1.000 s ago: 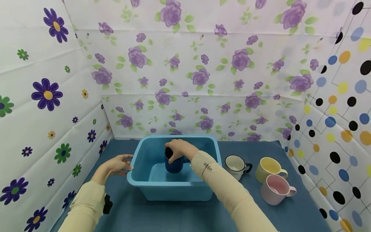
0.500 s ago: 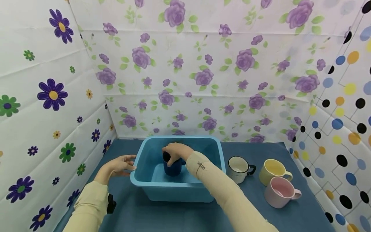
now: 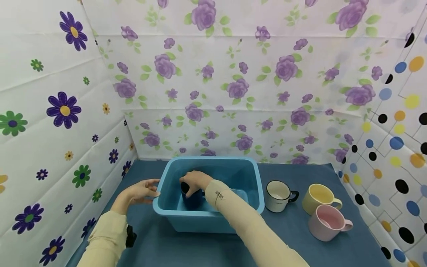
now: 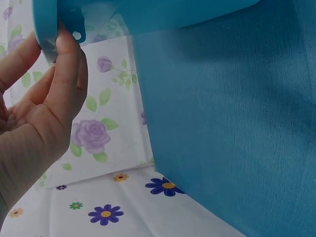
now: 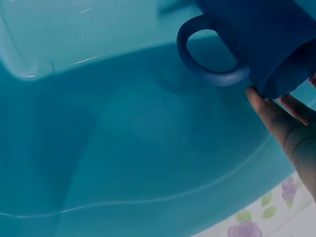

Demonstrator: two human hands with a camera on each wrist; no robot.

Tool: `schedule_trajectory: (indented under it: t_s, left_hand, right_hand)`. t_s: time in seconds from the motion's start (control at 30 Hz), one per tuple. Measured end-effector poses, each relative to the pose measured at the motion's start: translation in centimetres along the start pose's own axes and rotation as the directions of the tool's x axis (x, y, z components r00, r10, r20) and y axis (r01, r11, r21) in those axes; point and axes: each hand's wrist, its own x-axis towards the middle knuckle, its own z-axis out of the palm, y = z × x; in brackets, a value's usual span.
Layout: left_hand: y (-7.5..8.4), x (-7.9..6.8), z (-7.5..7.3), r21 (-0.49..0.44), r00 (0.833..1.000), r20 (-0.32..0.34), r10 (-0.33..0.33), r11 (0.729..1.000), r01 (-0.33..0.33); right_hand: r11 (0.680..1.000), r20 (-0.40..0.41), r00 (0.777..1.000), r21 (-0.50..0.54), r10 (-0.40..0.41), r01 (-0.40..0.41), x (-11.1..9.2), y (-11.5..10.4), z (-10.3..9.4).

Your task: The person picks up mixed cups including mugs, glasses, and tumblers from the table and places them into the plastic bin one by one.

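A dark blue mug (image 3: 192,200) stands inside the left part of a light blue plastic basin (image 3: 213,213). My right hand (image 3: 196,181) reaches down over it and grips it by the rim, thumb on the near side. In the right wrist view the mug's handle (image 5: 213,75) points away from the fingers. At the basin's left side, my left hand (image 3: 141,191) pinches the rim (image 4: 45,29) between thumb and fingers, as the left wrist view shows.
Right of the basin stand a white mug (image 3: 276,202) with a black rim and handle, a yellow mug (image 3: 315,205) and a pink mug (image 3: 323,228). They rest on a dark blue cloth (image 3: 186,248). Patterned sheets (image 3: 213,122) wall in the left, back and right.
My right hand has moved the dark blue mug leftward and lower inside the basin, toward its left wall. The left hand stays at the rim, and the head view has shifted slightly.
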Motion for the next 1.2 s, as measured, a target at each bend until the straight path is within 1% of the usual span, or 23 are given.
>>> schedule_trajectory:
  t_s: [0.17,0.27,0.37,0.5,0.63,0.8,0.97,1.13,1.2]
  left_hand:
    - [0.2,0.0,0.1,-0.006,1.0,-0.003,-0.012,1.0,0.012]
    - [0.2,0.2,0.1,-0.017,1.0,-0.005,-0.019,1.0,0.019]
    - [0.3,0.2,0.2,-0.017,1.0,0.003,-0.016,1.0,0.016]
    - [0.2,0.1,0.2,-0.013,1.0,-0.004,-0.022,1.0,0.022]
    - [0.1,0.1,0.1,-0.014,1.0,-0.009,-0.024,1.0,0.024]
    - [0.2,0.0,0.1,-0.01,0.999,-0.017,-0.027,1.0,0.027]
    - [0.4,-0.1,0.0,-0.006,0.999,-0.026,-0.033,0.999,0.033]
    - [0.4,-0.1,0.0,-0.016,0.999,-0.024,-0.038,0.999,0.037]
    - [0.4,0.0,0.0,-0.014,0.999,-0.023,-0.035,0.999,0.035]
  right_hand:
    - [1.0,-0.031,0.999,-0.024,0.014,-0.014,0.8,-0.6,0.6]
    - [0.999,-0.041,0.999,-0.017,0.027,-0.028,1.1,-0.5,0.8]
    - [0.999,-0.048,0.998,0.016,0.042,-0.041,1.3,-0.3,0.9]
    - [0.998,-0.042,0.998,0.038,0.048,-0.046,1.6,-0.1,1.1]
    - [0.998,-0.039,0.997,0.026,0.063,-0.062,1.9,0.0,1.5]
    - [0.996,-0.046,0.995,0.026,0.09,-0.089,2.0,-0.1,1.3]
    - [0.991,-0.011,0.993,0.06,0.12,-0.12,1.6,-0.6,0.9]
    - [0.973,0.075,0.984,0.156,0.162,-0.172,0.9,-0.7,0.6]
    - [0.963,0.095,0.979,0.185,0.182,-0.197,0.7,-0.6,0.5]
